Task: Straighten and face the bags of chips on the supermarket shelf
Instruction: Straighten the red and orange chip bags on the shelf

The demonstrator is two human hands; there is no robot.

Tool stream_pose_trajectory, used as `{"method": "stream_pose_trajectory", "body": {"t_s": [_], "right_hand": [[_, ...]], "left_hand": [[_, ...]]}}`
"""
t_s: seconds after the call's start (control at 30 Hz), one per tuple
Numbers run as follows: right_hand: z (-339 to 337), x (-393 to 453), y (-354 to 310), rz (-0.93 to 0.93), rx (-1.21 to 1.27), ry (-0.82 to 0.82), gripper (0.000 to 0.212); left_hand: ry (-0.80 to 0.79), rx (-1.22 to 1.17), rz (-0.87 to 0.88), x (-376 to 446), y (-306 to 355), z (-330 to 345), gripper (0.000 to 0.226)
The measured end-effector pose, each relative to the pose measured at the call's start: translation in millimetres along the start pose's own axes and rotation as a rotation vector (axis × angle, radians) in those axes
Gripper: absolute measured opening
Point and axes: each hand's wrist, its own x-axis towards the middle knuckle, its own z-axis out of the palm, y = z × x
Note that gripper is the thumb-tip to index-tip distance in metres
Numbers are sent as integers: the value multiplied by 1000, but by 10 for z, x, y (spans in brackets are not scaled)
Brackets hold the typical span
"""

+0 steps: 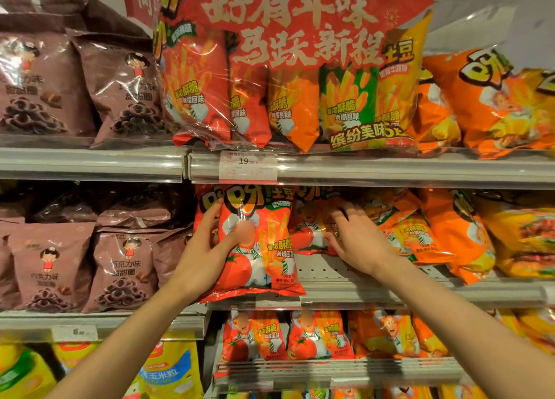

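A red tomato-flavour chip bag stands upright at the front edge of the middle shelf, face forward. My left hand grips its left side, thumb across the front. My right hand reaches deeper into the shelf and rests, fingers spread, on a second red chip bag that stands further back. Orange chip bags lean at angles to the right of my right hand.
Brown chocolate-ring snack bags fill the left bay. A large red multipack sits on the shelf above, over a price tag. More red and orange bags stand on the shelf below. A bare patch of shelf shows under my right wrist.
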Motion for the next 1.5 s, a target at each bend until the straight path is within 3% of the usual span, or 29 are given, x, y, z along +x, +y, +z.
{"method": "stream_pose_trajectory", "body": {"t_s": [0.1,0.2,0.77,0.93,1.07,1.27,1.5], "right_hand": [[-159,-50,168,-29,-151,2,55],[-195,-116,329,-15,-210,-57,60],[-220,-359,669,148,-136,82,57],[-168,-370,671,164,-127,122,58],[-141,-364,691,168,-136,145,56],[-108,-414,677,134,-139,197,54],[-94,-392,550,8,-48,189,79]], "left_hand": [[-16,31,-1,-5,37,44,61],[-23,37,16,26,11,75,74],[-53,164,-29,208,129,789,90],[-47,106,-67,324,174,1066,75],[-52,42,-142,461,127,1241,79],[56,11,-141,513,153,1403,68],[-48,29,-152,379,114,1394,83]]}}
